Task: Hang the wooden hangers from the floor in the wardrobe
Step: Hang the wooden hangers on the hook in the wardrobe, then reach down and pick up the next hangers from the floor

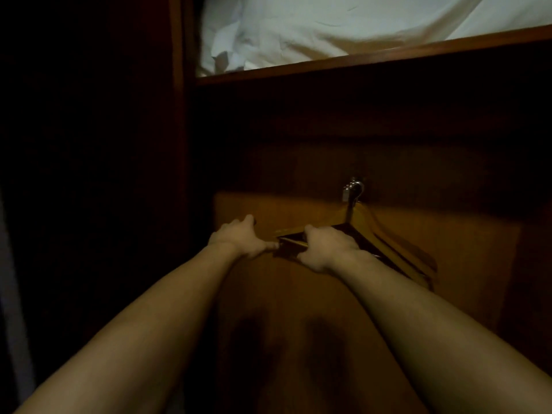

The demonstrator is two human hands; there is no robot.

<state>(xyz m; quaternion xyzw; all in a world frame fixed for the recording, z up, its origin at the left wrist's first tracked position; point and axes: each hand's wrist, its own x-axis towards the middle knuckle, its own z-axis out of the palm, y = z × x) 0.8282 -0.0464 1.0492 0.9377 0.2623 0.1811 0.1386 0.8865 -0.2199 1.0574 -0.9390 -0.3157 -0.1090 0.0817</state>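
Inside a dim wardrobe, several wooden hangers (398, 245) hang together, their metal hooks (353, 189) bunched at one spot above them. My right hand (325, 248) grips the left end of the hangers, its fingers curled over the top arm and bottom bar. My left hand (240, 239) is just to the left of that end. Its thumb touches the hanger tip and its fingers curl away from me, so what they hold is hidden. The rail the hooks sit on is lost in the dark.
A wooden shelf (373, 56) runs across above the hangers, with white bedding (343, 22) piled on it. The wardrobe's back panel (448, 234) is lit orange-brown behind the hangers. A dark side wall (179, 144) stands on the left.
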